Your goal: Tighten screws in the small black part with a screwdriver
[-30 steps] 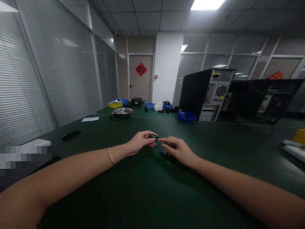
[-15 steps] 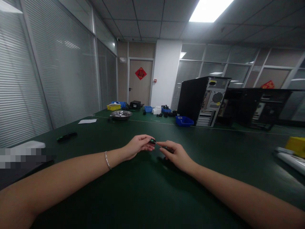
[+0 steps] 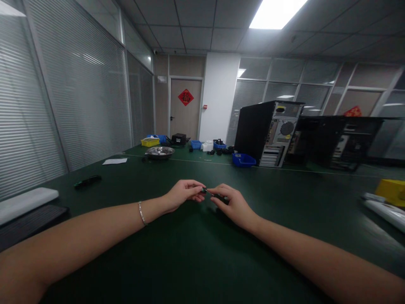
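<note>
Just beyond the middle of the green tabletop, my left hand pinches a small dark piece between thumb and fingers. Most of that piece is hidden, and its kind cannot be made out. From the right, my right hand is closed around what looks like a small screwdriver, with a dark handle and a thin metal shaft. The shaft points left, and its tip meets the small piece or lies right beside it. Both hands are held close together above the table.
At left lie a dark green-marked tool, a white paper and a black keyboard. Farther back stand a metal bowl, a blue bin and a black computer tower. A yellow box is at right.
The small dark piece has turned in my left fingers and shows less of itself. My hands stay nearly in place. The whole view has shifted slightly.
</note>
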